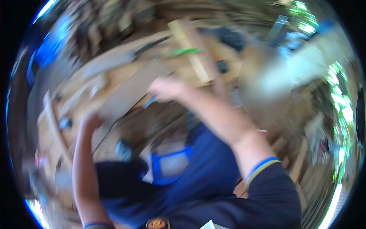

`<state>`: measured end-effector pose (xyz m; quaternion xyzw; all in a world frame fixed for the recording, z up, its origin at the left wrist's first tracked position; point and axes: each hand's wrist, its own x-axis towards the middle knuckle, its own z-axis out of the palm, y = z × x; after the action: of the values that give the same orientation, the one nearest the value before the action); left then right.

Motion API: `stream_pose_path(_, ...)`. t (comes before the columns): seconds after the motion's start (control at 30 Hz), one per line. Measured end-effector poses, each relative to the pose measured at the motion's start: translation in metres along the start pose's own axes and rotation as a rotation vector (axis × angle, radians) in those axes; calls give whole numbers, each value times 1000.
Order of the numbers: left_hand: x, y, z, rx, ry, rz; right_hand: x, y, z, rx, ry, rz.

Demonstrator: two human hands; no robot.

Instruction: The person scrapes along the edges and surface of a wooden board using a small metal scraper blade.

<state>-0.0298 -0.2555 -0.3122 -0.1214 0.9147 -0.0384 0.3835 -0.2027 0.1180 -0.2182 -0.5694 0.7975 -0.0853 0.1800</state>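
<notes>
The whole view is smeared by motion. A flat grey-brown board [135, 86] lies slantwise across the worktable. My left hand [92, 120] is at the board's lower left end, its fingers closed on the edge as far as the blur shows. Over the board's right part is my right hand [166, 88], closed, with a small blue-grey tool [149, 102] sticking out below the fingers; its kind is too blurred to tell. A dark cord [103, 139] runs down near the board's lower edge.
A pale wooden beam [190, 51] with a green strip [187, 51] lies at the back of the worktable [114, 57]. Wood offcuts [82, 93] are at left, with a long strip [55, 118]. A blue-framed object [171, 164] is near my legs. Stacked wood [110, 23] stands behind.
</notes>
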Motion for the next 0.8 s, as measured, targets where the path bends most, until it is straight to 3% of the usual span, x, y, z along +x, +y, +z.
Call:
stream_pose_path(0.07, -17, 8, -3, 0, 180, -65, 1, -5, 4, -102, -53, 65)
stream_pose_path(0.17, -5, 0, 7, 23, 266, -59, -7, -15, -6, -74, -73, 126)
stream_pose_path(0.4, -46, 36, -26, -14, 248, -154, -11, -14, -9, -36, -124, 171)
stream_pose_path(0.63, -48, 34, -30, 6, 211, -81, -4, -13, -6, -62, -132, 133)
stream_pose_path(0.8, -39, 39, -32, -11, 40, -74, 2, -6, -1, -72, -174, 144)
